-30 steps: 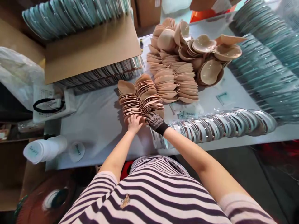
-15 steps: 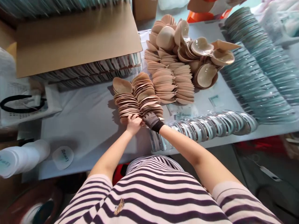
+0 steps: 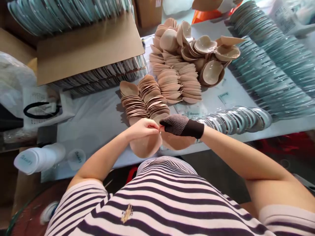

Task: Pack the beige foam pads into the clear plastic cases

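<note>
My left hand point(image 3: 141, 127) pinches the top edge of a beige cup-shaped pad point(image 3: 145, 147) held above the table's near edge. My right hand point(image 3: 177, 125), in a dark mesh glove, grips a second beige pad point(image 3: 177, 141) right beside the first, and the fingertips of both hands meet between them. Just beyond my hands lie two overlapping rows of the same beige pads point(image 3: 144, 101), stacked like fallen dominoes.
More beige pads point(image 3: 179, 83) and a loose heap point(image 3: 197, 49) lie farther back. A row of clear round lids point(image 3: 236, 119) runs to the right. Teal-rimmed lids point(image 3: 270, 72) fill the right side. A cardboard box flap point(image 3: 88, 49) sits at left, white cups point(image 3: 36, 159) at near left.
Both hands have lifted away from the near end of the stacked pads and drawn back toward my body, each now holding a beige pad.
</note>
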{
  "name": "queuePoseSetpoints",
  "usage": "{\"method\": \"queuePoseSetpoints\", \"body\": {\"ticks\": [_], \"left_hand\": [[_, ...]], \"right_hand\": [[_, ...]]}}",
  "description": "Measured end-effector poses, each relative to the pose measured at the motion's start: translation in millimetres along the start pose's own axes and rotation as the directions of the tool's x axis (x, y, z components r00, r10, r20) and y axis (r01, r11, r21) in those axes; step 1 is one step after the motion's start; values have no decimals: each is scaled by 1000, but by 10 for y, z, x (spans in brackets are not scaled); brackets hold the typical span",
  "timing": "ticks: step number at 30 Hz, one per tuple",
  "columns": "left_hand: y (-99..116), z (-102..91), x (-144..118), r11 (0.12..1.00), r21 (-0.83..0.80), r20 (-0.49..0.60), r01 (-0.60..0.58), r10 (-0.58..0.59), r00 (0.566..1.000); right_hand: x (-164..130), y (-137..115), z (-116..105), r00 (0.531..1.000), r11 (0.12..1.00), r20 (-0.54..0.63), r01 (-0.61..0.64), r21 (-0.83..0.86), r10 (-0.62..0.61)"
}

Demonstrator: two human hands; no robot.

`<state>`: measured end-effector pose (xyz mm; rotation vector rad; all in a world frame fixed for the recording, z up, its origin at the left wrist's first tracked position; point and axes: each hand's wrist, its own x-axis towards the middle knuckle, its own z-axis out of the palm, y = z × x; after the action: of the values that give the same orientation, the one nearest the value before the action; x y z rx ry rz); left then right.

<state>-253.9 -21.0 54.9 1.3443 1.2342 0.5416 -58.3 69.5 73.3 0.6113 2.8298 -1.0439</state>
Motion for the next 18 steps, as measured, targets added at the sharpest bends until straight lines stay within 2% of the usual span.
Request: {"method": "queuePoseSetpoints", "body": {"ticks": [3,6,10,15,18], "left_hand": [[-34,253,15,995,-65,4,82,-82,997],[-82,416,38,979,-120,21,163,-162,987],[-152,530,74,966,-131,7,222,-223,975],[-295,710,199,957,-170,-32,234,-243,970],[-390,817,275,929,-249,4,274,-282,959]], "right_hand": [[-195,62,197,992,993,64,-111,37,109],[-324,110,418,982,973,-5,-184,135,187],[-436,118,662,954,942,-97,-256,219,282],[-440,89,888,875,899,-216,-402,170,433],[-419,140,983,803,850,-287,-462,252,522]]}}
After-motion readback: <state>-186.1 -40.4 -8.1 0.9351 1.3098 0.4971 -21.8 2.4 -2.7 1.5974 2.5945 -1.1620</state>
